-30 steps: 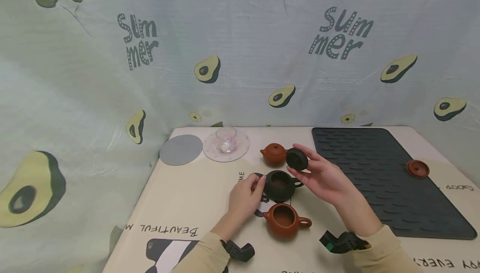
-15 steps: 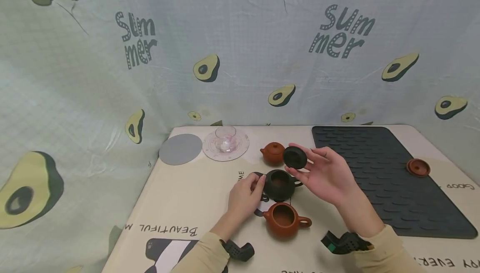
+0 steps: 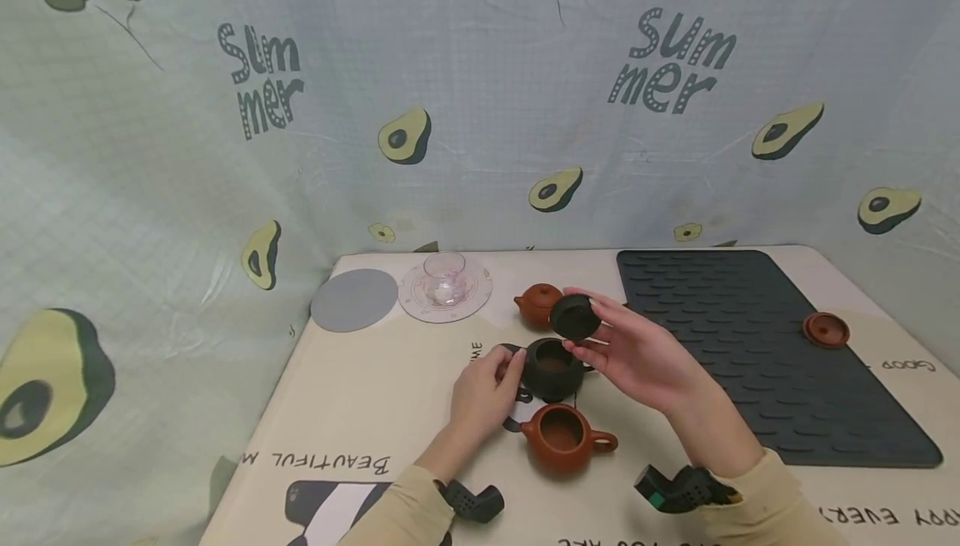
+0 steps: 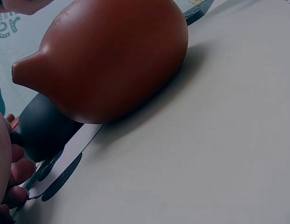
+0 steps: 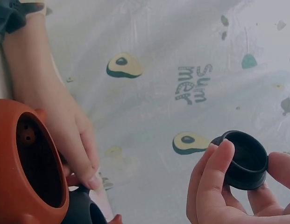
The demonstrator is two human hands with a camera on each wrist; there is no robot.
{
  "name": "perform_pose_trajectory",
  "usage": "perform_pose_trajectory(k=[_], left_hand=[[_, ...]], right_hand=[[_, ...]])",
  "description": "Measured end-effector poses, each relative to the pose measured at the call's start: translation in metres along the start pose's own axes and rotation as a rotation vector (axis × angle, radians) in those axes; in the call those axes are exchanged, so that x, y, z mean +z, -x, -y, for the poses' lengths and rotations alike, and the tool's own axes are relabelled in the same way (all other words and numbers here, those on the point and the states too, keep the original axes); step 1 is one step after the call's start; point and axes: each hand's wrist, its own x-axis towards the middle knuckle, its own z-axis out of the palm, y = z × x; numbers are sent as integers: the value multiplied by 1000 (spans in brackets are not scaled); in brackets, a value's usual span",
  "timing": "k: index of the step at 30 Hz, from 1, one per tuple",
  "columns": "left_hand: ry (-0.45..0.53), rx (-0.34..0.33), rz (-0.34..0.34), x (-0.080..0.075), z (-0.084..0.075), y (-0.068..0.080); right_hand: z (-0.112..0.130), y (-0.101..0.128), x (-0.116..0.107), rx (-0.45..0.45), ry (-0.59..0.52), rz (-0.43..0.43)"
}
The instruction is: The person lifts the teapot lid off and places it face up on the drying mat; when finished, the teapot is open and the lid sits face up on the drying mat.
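My left hand point(image 3: 483, 393) pinches the spout side of a black teapot point(image 3: 552, 381), which stands uncovered on the table with its handle to the right. My right hand point(image 3: 645, 354) holds the black teapot lid point(image 3: 575, 318) by its edge, tilted with its hollow underside showing, above and behind the pot's opening. In the right wrist view, fingertips and thumb grip the lid point(image 5: 246, 163) from opposite sides. Nearer me sits an uncovered reddish-brown teapot point(image 3: 562, 442), spout left; it partly covers the black teapot point(image 4: 42, 128) in the left wrist view.
A lidded reddish-brown teapot point(image 3: 538, 304) stands behind the black one. Back left are a grey round mat point(image 3: 355, 300) and a glass cup point(image 3: 446, 279) on a patterned coaster point(image 3: 480, 300). A reddish-brown lid point(image 3: 827, 330) lies at the dark ridged mat's point(image 3: 720, 338) right edge.
My right hand has shifted slightly left with the black lid, and its fingers have changed position around it. The left hand stays on the black teapot. The head view has turned a little.
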Motion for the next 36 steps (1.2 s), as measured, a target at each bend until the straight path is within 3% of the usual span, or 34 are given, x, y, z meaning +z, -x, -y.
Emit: perform_pose_trajectory(k=[11,26,33,36], left_hand=[[5,4,-2,1,0,-1],[5,2,4,2,1,-1],[2,6,-3,3,2,-1],[1,6,-6,2,1,-1]], right_hand=[[4,6,4,-70,93,-18],[12,11,6,-99,70,-5],[14,12,-1,-162,28,15],[17,12,-6,-175,33,-25]])
